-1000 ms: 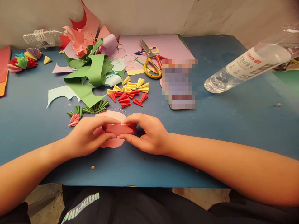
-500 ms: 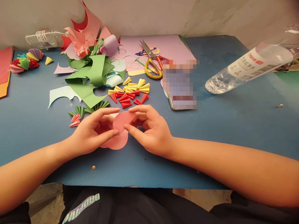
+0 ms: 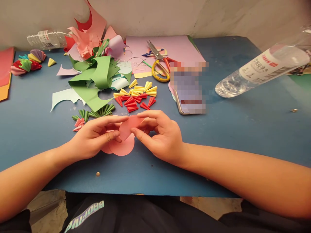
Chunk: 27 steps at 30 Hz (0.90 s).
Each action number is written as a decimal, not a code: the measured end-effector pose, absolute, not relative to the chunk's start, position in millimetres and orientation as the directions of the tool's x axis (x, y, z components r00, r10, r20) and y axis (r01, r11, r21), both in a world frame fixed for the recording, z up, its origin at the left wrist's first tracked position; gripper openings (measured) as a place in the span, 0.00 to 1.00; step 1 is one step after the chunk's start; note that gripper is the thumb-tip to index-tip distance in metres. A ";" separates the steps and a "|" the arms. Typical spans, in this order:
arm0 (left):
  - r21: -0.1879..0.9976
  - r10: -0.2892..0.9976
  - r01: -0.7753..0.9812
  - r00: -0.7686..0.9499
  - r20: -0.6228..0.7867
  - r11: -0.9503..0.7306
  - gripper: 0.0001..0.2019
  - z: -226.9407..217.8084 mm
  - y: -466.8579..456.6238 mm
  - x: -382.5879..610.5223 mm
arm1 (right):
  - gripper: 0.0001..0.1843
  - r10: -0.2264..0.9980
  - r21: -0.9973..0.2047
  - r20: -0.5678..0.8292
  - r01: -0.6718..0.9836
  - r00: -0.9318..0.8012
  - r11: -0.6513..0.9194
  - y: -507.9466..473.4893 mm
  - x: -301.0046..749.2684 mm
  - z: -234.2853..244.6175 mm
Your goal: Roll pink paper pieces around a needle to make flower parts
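Note:
Between my hands is a pink paper piece (image 3: 127, 128), partly curled at its right side. My right hand (image 3: 162, 137) pinches its right edge between thumb and fingers. At the piece's left edge, my left hand (image 3: 97, 137) has its thumb and fingers closed on it, the index finger along the top. Below lie flat pink paper circles (image 3: 123, 147), overlapping on the table and partly hidden by my left hand. Just beyond the hands are small red paper cones (image 3: 131, 106), yellow cones (image 3: 139, 90), green cones (image 3: 103, 111) and pink cones (image 3: 79, 123).
Green paper scraps (image 3: 91, 92) heap at the back left. Yellow-handled scissors (image 3: 159, 63) lie on a lilac sheet (image 3: 179, 48). A phone (image 3: 189, 94), partly pixelated, rests right of the cones. A tilted water bottle (image 3: 259, 69) is at right, and finished colored cones (image 3: 28, 64) sit far left.
My left thumb has shifted left along the pink piece, and the piece's right side has curled more. My right hand keeps its pinch, slightly further right.

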State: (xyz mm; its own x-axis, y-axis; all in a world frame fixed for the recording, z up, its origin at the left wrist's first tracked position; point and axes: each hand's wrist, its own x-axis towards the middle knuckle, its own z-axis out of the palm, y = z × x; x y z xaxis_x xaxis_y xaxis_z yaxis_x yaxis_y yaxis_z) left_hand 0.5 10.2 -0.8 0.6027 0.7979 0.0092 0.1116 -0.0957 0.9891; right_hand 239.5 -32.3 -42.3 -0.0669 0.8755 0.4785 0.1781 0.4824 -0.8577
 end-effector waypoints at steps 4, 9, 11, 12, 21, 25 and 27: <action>0.991 0.809 0.125 0.587 -0.037 -0.046 0.20 -0.6 9.6 0.5 | 0.17 0.886 -0.868 0.461 0.180 -0.057 0.463 -32.7 238.7 -41.3; 0.985 0.818 0.163 0.573 -0.043 -0.062 0.19 4.5 9.3 3.1 | 0.15 0.902 -0.898 0.421 0.094 -0.092 0.429 -31.9 241.2 -40.1; 0.980 0.828 0.179 0.560 -0.029 -0.087 0.18 6.9 9.7 4.5 | 0.13 0.911 -0.910 0.399 0.074 -0.106 0.408 -31.3 243.7 -38.5; 0.979 0.834 0.183 0.551 -0.022 -0.095 0.17 7.6 9.9 5.3 | 0.13 0.911 -0.911 0.396 0.074 -0.110 0.405 -30.9 244.9 -37.6; 0.968 0.887 0.232 0.462 -0.021 -0.098 0.13 1.3 6.6 12.3 | 0.12 0.934 -0.938 0.339 0.038 -0.112 0.344 -27.3 243.6 -42.5; 0.981 0.936 0.190 0.350 -0.026 -0.044 0.13 1.5 5.2 13.3 | 0.15 0.922 -0.937 0.347 -0.026 -0.173 0.348 -25.0 243.9 -46.0; 0.984 0.953 0.169 0.303 -0.007 -0.047 0.11 1.9 5.2 12.8 | 0.13 0.882 -0.898 0.410 0.063 -0.233 0.434 -24.0 245.6 -45.2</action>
